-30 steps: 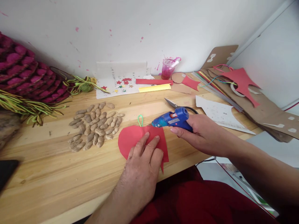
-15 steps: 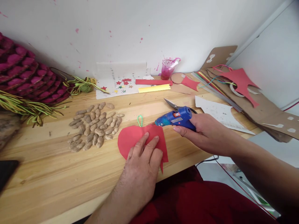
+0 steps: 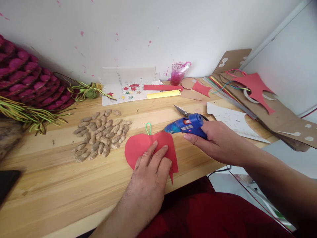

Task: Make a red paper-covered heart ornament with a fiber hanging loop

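Observation:
My left hand (image 3: 151, 175) lies over a red paper heart (image 3: 135, 147), its fingers stretched out and pressing the paper onto the wooden table (image 3: 61, 191). Part of the paper is hidden under that hand. A loop of green cord (image 3: 148, 128) sticks out from the heart's top notch. Wrapped round the handle of a blue glue gun (image 3: 192, 125) is my right hand (image 3: 218, 138). The gun's nozzle points left, at the upper right edge of the heart; whether it touches I cannot tell. Scissors (image 3: 180, 110) lie just behind the gun, partly hidden by it.
Several peanuts (image 3: 101, 132) are spread left of the heart. Behind lie a sheet with star stickers (image 3: 128, 91), a red strip (image 3: 158, 87), a yellow strip (image 3: 163, 94) and a pink-stained cup (image 3: 177, 74). Cardboard (image 3: 284, 119) and red paper scraps (image 3: 255, 86) pile up at right.
Almost nothing differs. Both hands, the heart and the glue gun stay in practically the same place.

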`<state>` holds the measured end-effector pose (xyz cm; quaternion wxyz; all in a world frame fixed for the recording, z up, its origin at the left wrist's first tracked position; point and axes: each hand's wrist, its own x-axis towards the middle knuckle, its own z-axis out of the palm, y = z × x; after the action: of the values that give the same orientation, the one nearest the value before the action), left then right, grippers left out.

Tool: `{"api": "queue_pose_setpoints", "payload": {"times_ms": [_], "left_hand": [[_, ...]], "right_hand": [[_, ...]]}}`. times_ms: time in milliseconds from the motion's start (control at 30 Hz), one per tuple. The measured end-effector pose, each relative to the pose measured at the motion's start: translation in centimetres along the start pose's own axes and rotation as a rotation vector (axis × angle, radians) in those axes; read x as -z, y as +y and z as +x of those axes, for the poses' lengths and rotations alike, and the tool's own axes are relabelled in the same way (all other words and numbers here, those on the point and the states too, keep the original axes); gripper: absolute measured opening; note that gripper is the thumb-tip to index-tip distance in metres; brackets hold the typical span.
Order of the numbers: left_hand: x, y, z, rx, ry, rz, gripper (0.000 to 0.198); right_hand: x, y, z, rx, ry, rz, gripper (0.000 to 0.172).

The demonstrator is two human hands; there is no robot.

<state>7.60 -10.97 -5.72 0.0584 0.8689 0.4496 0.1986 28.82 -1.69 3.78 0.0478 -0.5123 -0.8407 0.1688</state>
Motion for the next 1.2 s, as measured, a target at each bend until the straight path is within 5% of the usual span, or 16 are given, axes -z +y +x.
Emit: {"api": "queue_pose_setpoints", "payload": {"times_ms": [133, 367, 600, 767, 867, 1067, 1200], "left_hand": [[1.0, -0.1, 0.4, 0.034, 0.168, -0.157, 0.021], [2.6, -0.2, 0.2, 0.266, 0.309, -0.505, 0.018], [4.4, 0.0, 0.5, 0.280, 0.510, -0.629, 0.033], [3.8, -0.2, 1.2, 0.222, 0.483, -0.555, 0.031], [3.4, -0.2, 1.4, 0.249, 0.455, -0.566, 0.025], [3.8, 0.2, 2.4, 0.628, 0.275, -0.980, 0.022], [4.2, 0.1, 3.5, 0.715, 0.257, -1.147, 0.028]], "right_hand": [[-0.3, 0.1, -0.1, -0.048, 0.039, 0.127, 0.038], [-1.7, 0.0, 0.3, -0.343, -0.050, 0.997, 0.045], [-2.6, -1.4, 0.4, -0.322, -0.177, 1.246, 0.033], [-2.8, -2.0, -0.2, -0.257, -0.298, 1.437, 0.040], [-2.9, -2.1, -0.6, -0.296, -0.233, 1.431, 0.043], [-3.3, -2.0, -1.0, -0.283, -0.093, 1.286, 0.032], [-3.8, -2.3, -1.1, -0.226, -0.033, 1.304, 0.026]]}}
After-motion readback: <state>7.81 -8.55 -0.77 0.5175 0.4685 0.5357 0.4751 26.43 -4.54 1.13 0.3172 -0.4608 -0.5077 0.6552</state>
